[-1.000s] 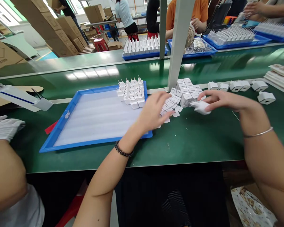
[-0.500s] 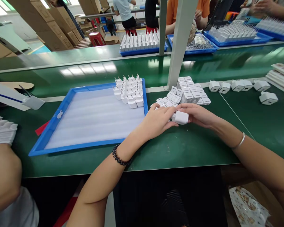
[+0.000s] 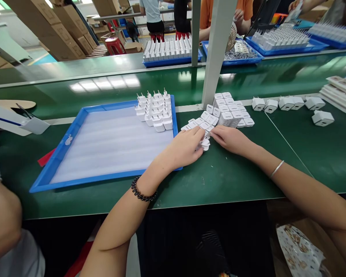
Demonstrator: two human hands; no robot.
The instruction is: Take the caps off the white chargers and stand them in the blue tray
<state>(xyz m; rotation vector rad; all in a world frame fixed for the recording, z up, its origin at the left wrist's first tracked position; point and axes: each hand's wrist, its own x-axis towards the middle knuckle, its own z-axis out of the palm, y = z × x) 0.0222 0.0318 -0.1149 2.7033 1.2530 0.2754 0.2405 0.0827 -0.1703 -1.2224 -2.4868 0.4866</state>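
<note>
My left hand (image 3: pixel 187 148) is curled round a white charger piece (image 3: pixel 204 143) at the front of a pile of small white labelled blocks (image 3: pixel 207 120). The fingertips of my right hand (image 3: pixel 229 139) are pinched together at the pile's right front edge; what they hold is too small to make out. Taller stacks of labelled blocks (image 3: pixel 229 107) stand behind. Left of my hands lies a blue tray (image 3: pixel 103 177) with a white liner, and white plug adapters (image 3: pixel 158 113) with pins upward fill its back right corner.
A grey post (image 3: pixel 213 57) rises behind the pile. Several white adapters (image 3: pixel 285 103) line the right, near stacked white sheets (image 3: pixel 338 94). A co-worker's arm (image 3: pixel 2 207) is at the left edge. Filled blue trays (image 3: pixel 173 60) stand across the bench.
Both hands have shifted left toward the small blocks. The white adapter that was between them is now mostly hidden by my left hand. The co-worker's gloved hand has moved back left.
</note>
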